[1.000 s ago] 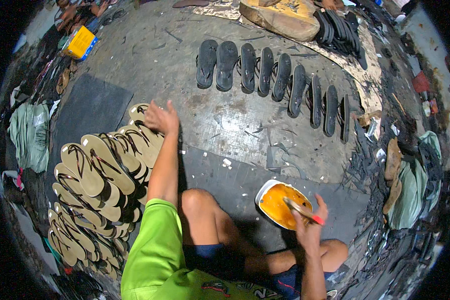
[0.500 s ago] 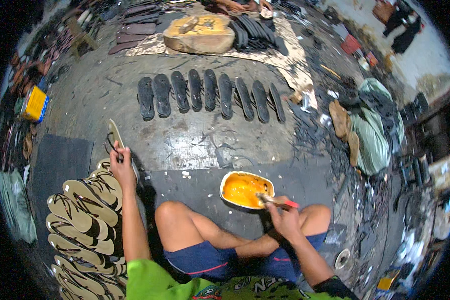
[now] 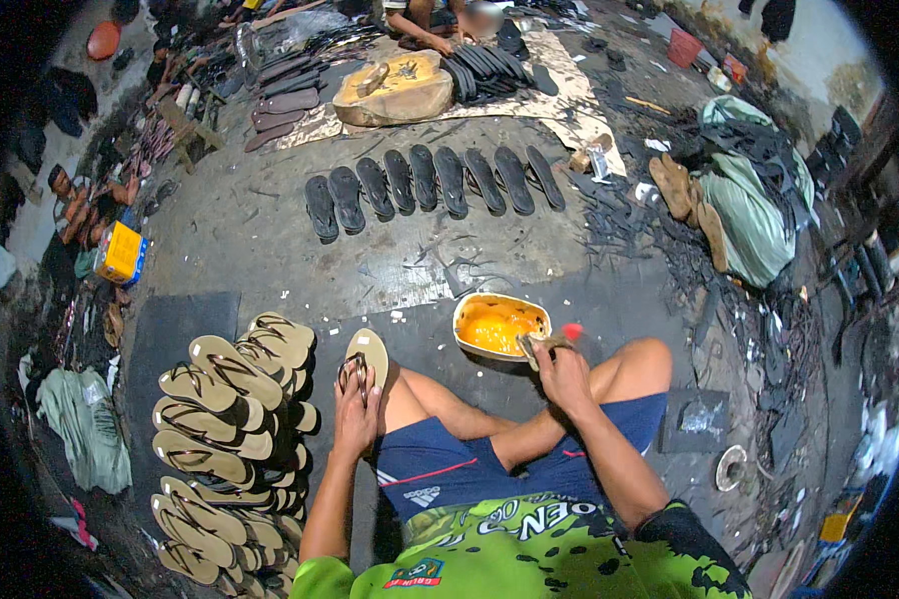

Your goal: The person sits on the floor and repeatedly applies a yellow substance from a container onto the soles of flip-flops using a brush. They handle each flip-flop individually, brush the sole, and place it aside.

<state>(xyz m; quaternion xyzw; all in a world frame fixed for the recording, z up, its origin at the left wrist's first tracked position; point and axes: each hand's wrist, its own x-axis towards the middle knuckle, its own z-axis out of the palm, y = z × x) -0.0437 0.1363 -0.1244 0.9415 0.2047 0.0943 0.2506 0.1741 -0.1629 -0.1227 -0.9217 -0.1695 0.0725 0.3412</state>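
Note:
I sit cross-legged on a grey concrete floor. My left hand (image 3: 356, 404) grips a tan sandal (image 3: 367, 357) by its straps, just in front of my left knee. My right hand (image 3: 561, 367) holds a brush with a red handle (image 3: 569, 331), its head over the rim of an oval bowl of orange glue (image 3: 499, 325). The bowl stands on the floor right in front of my legs. A big stack of tan sandals (image 3: 228, 429) lies at my left.
A row of several black soles (image 3: 430, 182) lies spread on the floor ahead. Beyond it are a wooden block (image 3: 395, 90), more black soles and another person seated. A yellow box (image 3: 122, 253) is at left, green sacks (image 3: 744, 200) and scraps at right.
My left hand picked a tan sandal off the stack and brought it in front of my knee. My right hand stayed at the glue bowl. The view tilted toward the far floor.

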